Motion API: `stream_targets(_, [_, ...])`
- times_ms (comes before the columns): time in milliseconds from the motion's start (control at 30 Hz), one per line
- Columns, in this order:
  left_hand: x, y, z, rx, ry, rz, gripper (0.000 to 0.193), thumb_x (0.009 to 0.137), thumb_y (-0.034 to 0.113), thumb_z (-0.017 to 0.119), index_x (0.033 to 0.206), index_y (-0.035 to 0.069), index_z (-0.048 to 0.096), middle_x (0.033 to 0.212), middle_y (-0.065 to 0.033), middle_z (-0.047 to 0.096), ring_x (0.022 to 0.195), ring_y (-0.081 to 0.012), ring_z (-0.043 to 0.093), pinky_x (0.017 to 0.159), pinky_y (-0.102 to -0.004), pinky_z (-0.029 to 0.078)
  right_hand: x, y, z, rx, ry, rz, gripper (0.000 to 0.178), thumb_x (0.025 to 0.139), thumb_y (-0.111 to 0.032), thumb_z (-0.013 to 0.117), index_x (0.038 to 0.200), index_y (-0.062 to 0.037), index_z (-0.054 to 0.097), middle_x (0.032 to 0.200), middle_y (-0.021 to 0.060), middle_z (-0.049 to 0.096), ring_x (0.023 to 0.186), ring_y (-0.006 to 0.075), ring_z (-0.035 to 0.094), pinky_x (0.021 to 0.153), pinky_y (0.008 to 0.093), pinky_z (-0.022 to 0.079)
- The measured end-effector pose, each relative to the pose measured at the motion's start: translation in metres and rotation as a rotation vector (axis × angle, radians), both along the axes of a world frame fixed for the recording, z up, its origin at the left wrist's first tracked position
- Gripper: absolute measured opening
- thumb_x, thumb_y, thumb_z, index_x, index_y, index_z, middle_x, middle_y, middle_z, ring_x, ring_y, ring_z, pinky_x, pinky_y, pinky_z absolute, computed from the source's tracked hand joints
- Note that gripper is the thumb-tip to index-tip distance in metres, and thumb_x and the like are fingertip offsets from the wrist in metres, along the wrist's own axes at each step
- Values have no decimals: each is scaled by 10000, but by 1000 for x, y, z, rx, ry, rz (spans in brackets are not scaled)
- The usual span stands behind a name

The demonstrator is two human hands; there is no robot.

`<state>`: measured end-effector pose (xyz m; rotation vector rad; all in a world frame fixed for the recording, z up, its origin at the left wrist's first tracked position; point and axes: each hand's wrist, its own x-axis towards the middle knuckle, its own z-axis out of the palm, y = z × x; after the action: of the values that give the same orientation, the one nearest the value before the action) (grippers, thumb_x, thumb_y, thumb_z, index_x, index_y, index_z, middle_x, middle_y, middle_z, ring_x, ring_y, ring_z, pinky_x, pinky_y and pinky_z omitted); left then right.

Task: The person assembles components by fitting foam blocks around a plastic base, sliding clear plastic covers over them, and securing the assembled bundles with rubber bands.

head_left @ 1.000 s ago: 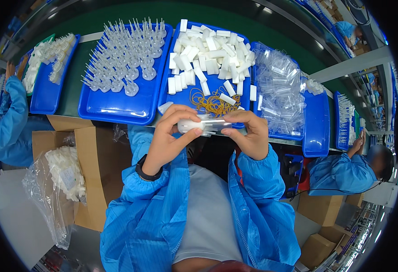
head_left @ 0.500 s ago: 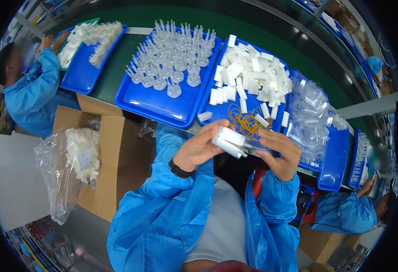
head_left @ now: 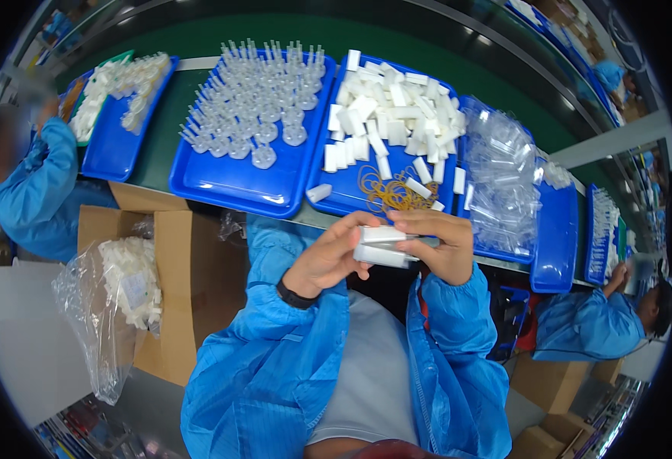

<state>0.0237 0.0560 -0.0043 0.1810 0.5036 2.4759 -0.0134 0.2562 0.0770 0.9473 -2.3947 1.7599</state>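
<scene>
Here, far to the left, a co-worker's blue sleeve (head_left: 34, 183) reaches toward a blue tray of white parts (head_left: 114, 115). Just right of it stands an open cardboard box (head_left: 190, 283) with a clear plastic bag of white pieces (head_left: 125, 287) hanging at its side. Beyond the box, on the green bench, a blue tray of clear plastic fittings (head_left: 252, 115) sits beside a blue tray of white blocks (head_left: 389, 130), with a tangle of yellow rubber bands (head_left: 393, 195) at that tray's near edge.

The left hand (head_left: 328, 256) is raised in front of the chest, forearm bent up from the blue-sleeved elbow, a dark band at the wrist; its fingers curl closed around the left end of a bundle of white blocks (head_left: 382, 246). The right hand (head_left: 439, 249) meets it from the other side, fingers bent over the top and thumb beneath, gripping the same bundle. The bundle hangs just below the rubber bands, above the person's lap.

Farther right lies a heap of clear plastic bags (head_left: 504, 183), and another worker in blue (head_left: 603, 321) sits at the edge.
</scene>
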Motion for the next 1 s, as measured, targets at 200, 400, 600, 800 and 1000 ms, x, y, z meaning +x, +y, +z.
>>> stream_targets(200, [-5,-7,0,-135,29,-19,253,895,99,543,1132,93,454,1251,-143,455,997,-346,610,658,-301,588,-26,4,-23,70,-137,-116,193,882,-117,550,976,-14,683,873,128,673,813,219,612,741,335,463])
stream_targets(400, [-4,-23,14,-146,40,169,684,814,104,610,1403,83,261,1300,-183,439,1076,-330,574,746,-292,555,-44,-25,-53,527,328,-214,130,672,-139,729,789,-102,686,757,41,533,809,244,496,675,365,393])
stream_targets(600, [-9,-40,12,-217,89,297,768,806,152,616,1439,72,189,1281,-203,462,1093,-305,566,761,-289,549,-54,-40,-66,649,391,-241,100,664,-120,716,722,-76,648,762,49,527,819,245,489,684,359,383])
stream_targets(800, [-10,-43,15,-184,85,331,742,806,98,579,1438,70,192,1292,-208,454,1090,-288,566,762,-285,540,-57,-39,-59,573,325,-241,83,697,-92,687,704,-63,610,746,69,537,786,257,496,670,367,386])
stream_targets(1000, [-11,-34,17,-271,36,352,712,806,29,577,1426,48,228,1119,-112,552,862,-157,587,638,-235,492,-57,-26,-51,-77,-353,-256,77,811,-44,615,763,-38,556,825,86,658,703,146,555,681,286,426])
